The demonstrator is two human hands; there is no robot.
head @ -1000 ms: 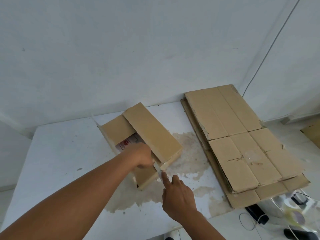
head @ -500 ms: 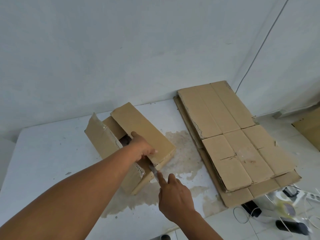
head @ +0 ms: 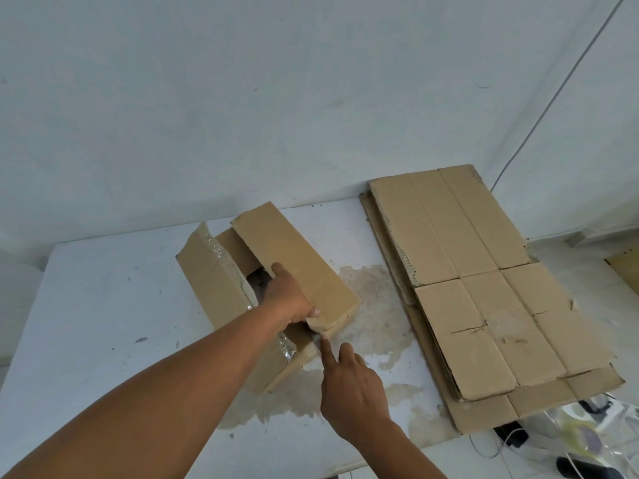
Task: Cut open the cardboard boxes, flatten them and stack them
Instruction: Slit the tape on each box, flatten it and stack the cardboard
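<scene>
Left flap now swung outward, and box turned slightly on the surface since a second ago. Left hand: grip closed over the near end of the right flap. Right hand: grip curled on a knife, forefinger along it, blade mostly hidden. Box's long axis runs away and leftward. Its near corner lies just ahead of the knife. Flattened stack is well apart, to the right.
</scene>
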